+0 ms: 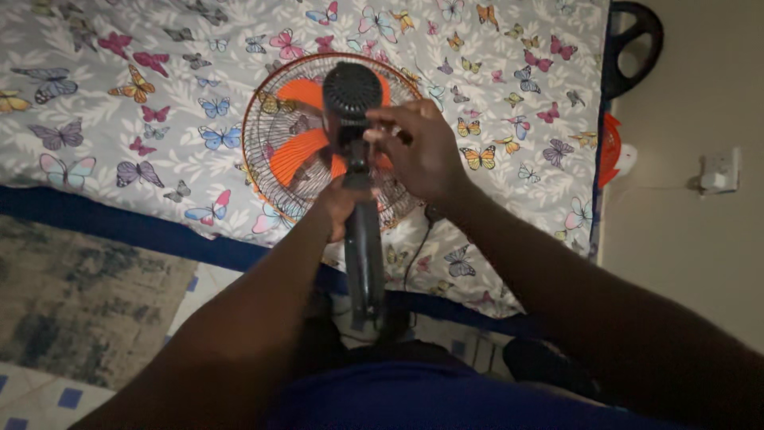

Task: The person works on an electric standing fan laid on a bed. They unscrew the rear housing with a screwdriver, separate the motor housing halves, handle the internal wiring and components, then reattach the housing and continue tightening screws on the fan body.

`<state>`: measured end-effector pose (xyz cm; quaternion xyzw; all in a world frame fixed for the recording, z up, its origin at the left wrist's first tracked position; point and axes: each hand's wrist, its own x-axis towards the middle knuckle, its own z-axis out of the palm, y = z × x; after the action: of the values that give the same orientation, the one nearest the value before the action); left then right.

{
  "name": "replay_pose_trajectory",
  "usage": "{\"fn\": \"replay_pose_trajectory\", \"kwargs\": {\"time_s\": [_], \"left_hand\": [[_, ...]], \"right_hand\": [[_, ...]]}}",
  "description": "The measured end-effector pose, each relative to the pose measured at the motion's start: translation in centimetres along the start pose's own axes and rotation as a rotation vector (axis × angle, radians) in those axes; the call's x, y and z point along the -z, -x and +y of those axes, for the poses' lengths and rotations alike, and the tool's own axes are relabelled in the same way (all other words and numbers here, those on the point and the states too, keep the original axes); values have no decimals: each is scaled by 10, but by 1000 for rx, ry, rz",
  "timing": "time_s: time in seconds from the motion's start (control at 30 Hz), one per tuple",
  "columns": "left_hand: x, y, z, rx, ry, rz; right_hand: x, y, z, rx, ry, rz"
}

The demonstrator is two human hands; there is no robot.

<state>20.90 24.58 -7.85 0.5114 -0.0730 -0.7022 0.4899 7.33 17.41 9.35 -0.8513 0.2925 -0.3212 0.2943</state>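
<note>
A pedestal fan (318, 143) with orange blades lay face down on a butterfly-print bed (119, 119), its dark pole (364, 255) pointing back toward the person. The right hand (426, 155) pinched a small part beside the black motor housing (352, 91), while the left hand (342, 203) was wrapped around the pole below it. The wire cage looked light and easily bent; the stiff pole appeared the surest place to hold.

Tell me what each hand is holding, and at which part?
The left hand grips the fan at its black pole, just below the head. The right hand is on the black motor housing behind the blades; whether it grips cannot be told.
</note>
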Motion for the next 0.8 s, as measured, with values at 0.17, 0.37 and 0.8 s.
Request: {"fn": "replay_pose_trajectory", "kwargs": {"time_s": [0.17, 0.37, 0.8], "left_hand": [[-4, -5, -19, -60, -119, 127], [3, -7, -30, -140, -169, 119], [-21, 26, -37, -193, -213, 253]], "right_hand": [[16, 28, 4, -62, 9, -42], [25, 28, 20, -121, -345, -253], [15, 24, 19, -334, -318, -188]]}}
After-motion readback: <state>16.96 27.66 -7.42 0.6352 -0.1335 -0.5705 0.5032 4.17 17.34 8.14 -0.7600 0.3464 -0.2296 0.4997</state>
